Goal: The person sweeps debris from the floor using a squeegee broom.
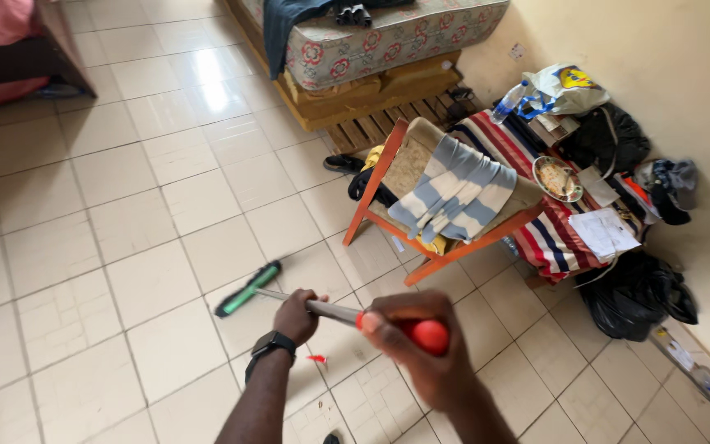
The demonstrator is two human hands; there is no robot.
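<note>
The person held a long-handled floor broom [247, 289] with both hands over the white tiled floor [125, 247]. The left hand [296, 316], with a dark watch [273, 344] on its wrist, was closed around the grey metal shaft, and the fingers were wrapped tight on it. The right hand [414, 345] was closed around the red grip at the top end of the handle, nearer to the camera. The green and black head of the broom lay on the tiles, to the left and ahead of the hands, and looked a little blurred. A small red scrap [316, 358] lay on the floor just under the shaft. To the right stood an orange wooden chair [388, 164] with a blue and white striped cloth [454, 197] over it, and beside it a striped cover [552, 238] with a plate [558, 179] and papers. Black bags [634, 296] lay near the wall, and a flowered mattress [388, 33] rested on wooden pallets behind.
</note>
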